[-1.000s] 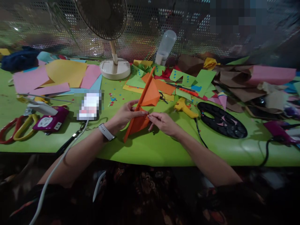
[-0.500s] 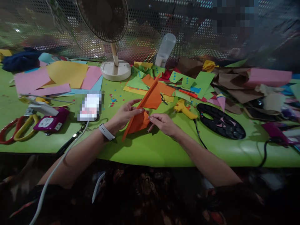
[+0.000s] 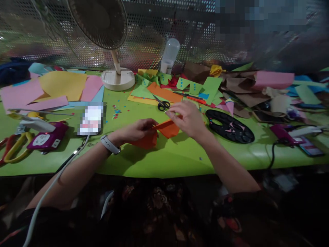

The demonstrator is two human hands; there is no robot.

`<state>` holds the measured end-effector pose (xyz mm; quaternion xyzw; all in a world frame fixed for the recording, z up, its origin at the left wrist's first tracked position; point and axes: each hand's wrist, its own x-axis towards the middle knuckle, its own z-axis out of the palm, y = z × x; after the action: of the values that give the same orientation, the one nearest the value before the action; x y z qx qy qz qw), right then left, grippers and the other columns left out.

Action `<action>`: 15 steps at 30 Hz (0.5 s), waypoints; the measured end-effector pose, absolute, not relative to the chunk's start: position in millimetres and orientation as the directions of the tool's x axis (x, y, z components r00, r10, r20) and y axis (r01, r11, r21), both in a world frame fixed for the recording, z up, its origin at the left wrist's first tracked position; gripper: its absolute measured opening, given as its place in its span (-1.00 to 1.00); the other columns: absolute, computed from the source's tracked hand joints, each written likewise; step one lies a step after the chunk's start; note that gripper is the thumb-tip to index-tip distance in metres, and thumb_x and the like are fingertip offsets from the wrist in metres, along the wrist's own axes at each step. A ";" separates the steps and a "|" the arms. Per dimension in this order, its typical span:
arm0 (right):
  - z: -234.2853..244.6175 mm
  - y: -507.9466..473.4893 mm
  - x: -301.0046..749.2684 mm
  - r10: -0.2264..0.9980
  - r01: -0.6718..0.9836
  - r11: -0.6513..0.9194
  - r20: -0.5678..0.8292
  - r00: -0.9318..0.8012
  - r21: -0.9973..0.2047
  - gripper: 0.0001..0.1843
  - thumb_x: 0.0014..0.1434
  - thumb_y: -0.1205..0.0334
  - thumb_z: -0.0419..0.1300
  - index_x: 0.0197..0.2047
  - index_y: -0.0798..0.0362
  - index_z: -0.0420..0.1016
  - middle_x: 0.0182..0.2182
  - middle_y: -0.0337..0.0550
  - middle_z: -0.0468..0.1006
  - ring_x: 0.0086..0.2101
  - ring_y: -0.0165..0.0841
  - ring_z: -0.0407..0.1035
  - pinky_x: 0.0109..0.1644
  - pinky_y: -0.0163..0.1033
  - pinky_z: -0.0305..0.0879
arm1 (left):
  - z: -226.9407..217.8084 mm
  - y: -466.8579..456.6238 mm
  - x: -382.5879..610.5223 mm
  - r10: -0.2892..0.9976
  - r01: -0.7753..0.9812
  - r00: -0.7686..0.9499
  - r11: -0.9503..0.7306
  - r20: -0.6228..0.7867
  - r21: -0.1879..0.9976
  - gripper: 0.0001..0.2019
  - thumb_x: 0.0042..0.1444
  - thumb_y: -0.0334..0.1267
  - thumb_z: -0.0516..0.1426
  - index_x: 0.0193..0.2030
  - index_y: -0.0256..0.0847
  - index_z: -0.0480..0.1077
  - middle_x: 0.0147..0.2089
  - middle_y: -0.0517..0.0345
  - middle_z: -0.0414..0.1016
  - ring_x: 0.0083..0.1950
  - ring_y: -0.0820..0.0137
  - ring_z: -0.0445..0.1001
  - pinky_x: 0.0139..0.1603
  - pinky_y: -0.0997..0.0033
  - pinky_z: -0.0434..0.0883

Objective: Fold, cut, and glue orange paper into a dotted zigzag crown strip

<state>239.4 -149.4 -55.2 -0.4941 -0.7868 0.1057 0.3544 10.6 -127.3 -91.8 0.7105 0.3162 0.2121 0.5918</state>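
Note:
A folded orange paper (image 3: 164,129) lies low over the green table (image 3: 169,161) in front of me. My left hand (image 3: 136,129), with a white watch on the wrist, pinches the paper's left part with curled fingers. My right hand (image 3: 189,118) rests on the paper's right flap and pinches its upper edge with fingers bent. Both hands touch the same sheet. Small black scissors (image 3: 162,104) lie just behind the paper.
A fan base (image 3: 117,79) and a clear bottle (image 3: 168,55) stand at the back. Coloured paper sheets (image 3: 61,85) and scraps (image 3: 203,87) cover the far table. A black paint palette (image 3: 228,126) is to the right; a purple device (image 3: 47,139) and large scissors (image 3: 11,151) lie left.
The orange paper, held up on edge before, has been folded down flat toward the table. My right hand moved up and over it. The view shifted, uncovering the black scissors.

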 end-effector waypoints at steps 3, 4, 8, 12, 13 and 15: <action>-53.6 -146.0 240.0 0.865 0.725 0.447 0.046 -0.500 -0.524 -0.63 0.27 -0.06 0.14 -0.36 0.02 0.58 -0.47 -0.19 0.53 -0.44 -0.36 0.32 -0.35 -0.23 0.13 | -80.1 -130.0 15.0 0.647 0.251 0.762 -0.325 0.021 0.912 -0.82 -0.03 -0.35 0.18 -0.24 -0.16 0.53 -0.29 0.08 0.62 -0.32 0.35 0.52 -0.30 0.43 0.42; -54.4 -145.2 239.6 0.834 0.724 0.430 -0.071 -0.548 -0.540 -0.61 0.27 -0.09 0.13 -0.37 0.02 0.57 -0.54 -0.23 0.47 -0.51 -0.40 0.25 -0.41 -0.25 0.06 | -76.2 -130.6 15.9 0.632 0.262 0.774 -0.373 0.037 0.890 -0.81 -0.07 -0.38 0.18 -0.28 -0.15 0.54 -0.32 0.10 0.61 -0.34 0.35 0.51 -0.30 0.44 0.41; -57.9 -144.6 236.2 0.733 0.687 0.381 -0.251 -0.632 -0.619 -0.58 0.26 -0.09 0.12 -0.46 0.04 0.48 -0.63 -0.32 0.27 -0.58 -0.47 0.08 -0.50 -0.27 -0.09 | -67.8 -129.7 15.9 0.550 0.314 0.835 -0.439 -0.025 0.842 -0.69 -0.19 -0.45 0.12 -0.29 -0.13 0.56 -0.33 0.16 0.61 -0.35 0.35 0.49 -0.30 0.46 0.39; -58.8 -148.5 233.0 0.680 0.605 0.329 -0.263 -0.685 -0.725 -0.57 0.24 -0.09 0.13 -0.51 0.03 0.36 -0.60 -0.35 0.16 -0.55 -0.47 0.02 -0.49 -0.29 -0.08 | -68.6 -124.9 13.4 0.465 0.352 0.879 -0.486 -0.104 0.800 -0.73 -0.10 -0.41 0.09 -0.27 -0.17 0.54 -0.33 0.15 0.58 -0.33 0.36 0.46 -0.28 0.45 0.35; -59.2 -149.7 232.4 0.669 0.597 0.312 -0.275 -0.691 -0.739 -0.56 0.23 -0.11 0.13 -0.51 0.03 0.34 -0.60 -0.35 0.14 -0.55 -0.48 0.01 -0.49 -0.29 -0.08 | -68.7 -123.9 13.0 0.452 0.351 0.886 -0.501 -0.106 0.791 -0.75 -0.07 -0.39 0.09 -0.26 -0.18 0.53 -0.33 0.14 0.57 -0.33 0.37 0.45 -0.28 0.45 0.34; -60.9 -151.6 231.8 0.653 0.599 0.285 -0.306 -0.692 -0.748 -0.55 0.22 -0.13 0.14 -0.51 0.03 0.30 -0.60 -0.36 0.11 -0.55 -0.48 -0.01 -0.50 -0.28 -0.10 | -67.9 -122.7 12.6 0.432 0.358 0.894 -0.532 -0.117 0.767 -0.77 -0.02 -0.37 0.08 -0.24 -0.19 0.52 -0.32 0.14 0.57 -0.33 0.38 0.44 -0.29 0.45 0.32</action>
<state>231.8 -151.6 -60.9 -0.3911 -0.8008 0.4526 0.0299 12.6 -122.7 -67.9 0.8742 0.2259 0.0434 0.4277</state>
